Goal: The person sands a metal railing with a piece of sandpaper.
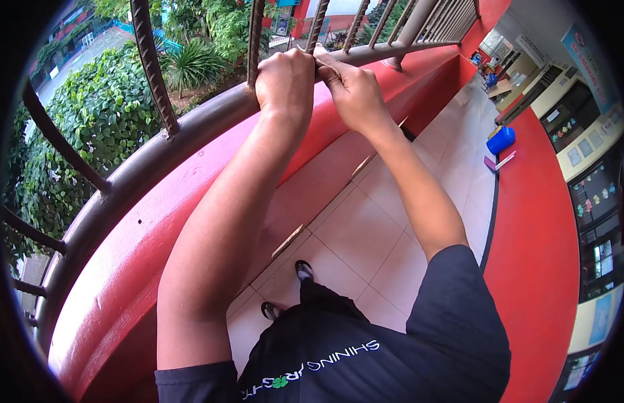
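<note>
Both of my hands are together at the brown metal railing (147, 151), close to the foot of a ribbed vertical bar (318, 23). My left hand (285, 84) is closed in a fist over the rail's top, its fingertips hidden on the far side. Right beside it, my right hand (355, 91) is closed too, thumb and fingers bent inward at the bar. A small dark edge shows by the right thumb, but I cannot tell what the fingers hold. Another ribbed bar (255, 40) rises just left of my left hand.
Under the railing runs a red painted ledge (171, 188). My shoes (303, 270) stand on a tiled floor (345, 235). Along the corridor are a blue bin (501, 140), a dustpan (490, 163) and a red wall (533, 235). Leafy shrubs (103, 101) grow beyond the bars.
</note>
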Motion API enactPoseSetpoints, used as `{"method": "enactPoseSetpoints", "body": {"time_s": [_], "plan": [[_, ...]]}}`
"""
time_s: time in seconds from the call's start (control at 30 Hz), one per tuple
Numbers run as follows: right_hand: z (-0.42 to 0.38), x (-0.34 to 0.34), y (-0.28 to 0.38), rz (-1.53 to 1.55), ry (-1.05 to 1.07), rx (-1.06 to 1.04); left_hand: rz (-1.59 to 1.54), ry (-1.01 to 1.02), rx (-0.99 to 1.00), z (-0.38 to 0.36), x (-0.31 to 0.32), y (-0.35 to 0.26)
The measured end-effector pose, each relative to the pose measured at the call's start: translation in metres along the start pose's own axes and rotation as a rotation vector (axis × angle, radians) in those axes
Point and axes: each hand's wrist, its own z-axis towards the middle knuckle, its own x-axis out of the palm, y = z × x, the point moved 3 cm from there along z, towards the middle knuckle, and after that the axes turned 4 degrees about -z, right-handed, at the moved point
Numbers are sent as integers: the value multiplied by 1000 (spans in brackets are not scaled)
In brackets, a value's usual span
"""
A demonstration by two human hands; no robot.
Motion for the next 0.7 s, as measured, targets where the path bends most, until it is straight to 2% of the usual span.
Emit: {"method": "enactPoseSetpoints", "body": {"time_s": [0.07,0.13,0.2,0.37,0.4,0.47,0.5,0.53,0.6,0.63,0.67,0.7], "plan": [[17,-7,-30,-102,33,8,35,0,7,0,1,-1],[23,-19,-22,-237,160,214,34,23,40,-3,2,-1],[7,-3,-11,-5,-34,-52,5,-23,38,-1,2,1],[22,-17,-31,-225,121,156,31,21,48,-3,2,1],[13,-10,-20,-301,66,114,34,9,50,-1,1,2],[-3,-10,2,-136,31,-28,13,-18,36,-3,0,1],[-2,-19,3,-244,172,181,16,6,23,-2,-1,0],[-4,-16,-8,-247,178,187,10,13,24,-4,1,0],[-1,-11,-33,-134,-30,61,14,28,43,-3,1,0],[-12,-9,-10,-218,-39,91,13,14,40,-3,0,1],[-22,-5,9,-272,96,147,13,4,42,0,0,1],[-28,0,12,-189,-13,42,3,8,33,0,-1,1]]}}
